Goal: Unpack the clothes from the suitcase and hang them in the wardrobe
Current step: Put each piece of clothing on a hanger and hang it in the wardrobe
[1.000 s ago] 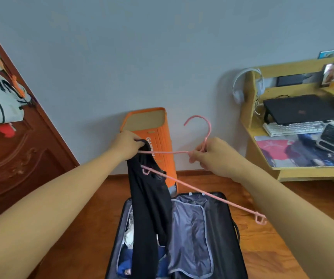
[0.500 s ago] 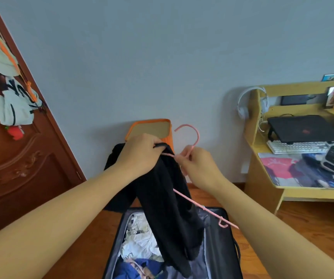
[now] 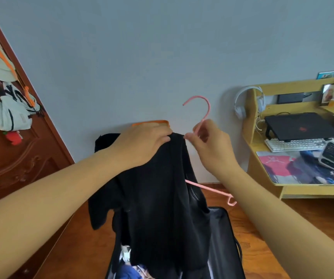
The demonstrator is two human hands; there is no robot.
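i've got the black garment (image 3: 158, 198) up in the air over the open suitcase (image 3: 224, 244), and i'm in the middle of getting it onto the pink hanger (image 3: 202, 117). my left hand (image 3: 142, 143) sits on top of the cloth near the neck, fingers curled down over it and gripping the fabric at the hanger's shoulder. my right hand (image 3: 208, 146) pinches the hanger's stem just under the hook, thumb and forefinger closed on it, the other fingers loosely bent. the hook points up and left against the grey wall; the hanger's right arm pokes out from under the cloth, down and to the right, so that side looks not yet dressed, i judge.

as for progress: this one piece is out of the case but not properly seated on its hanger, and nothing in view is hung in a wardrobe yet. at the near end of the suitcase i can see more clothes (image 3: 135, 270), white and blue, waiting. the brown carved door (image 3: 21, 158) at left may be the wardrobe, i can't be sure. so i reckon we're early on: finish dressing the hanger, carry it over, hang it, then repeat for the rest.
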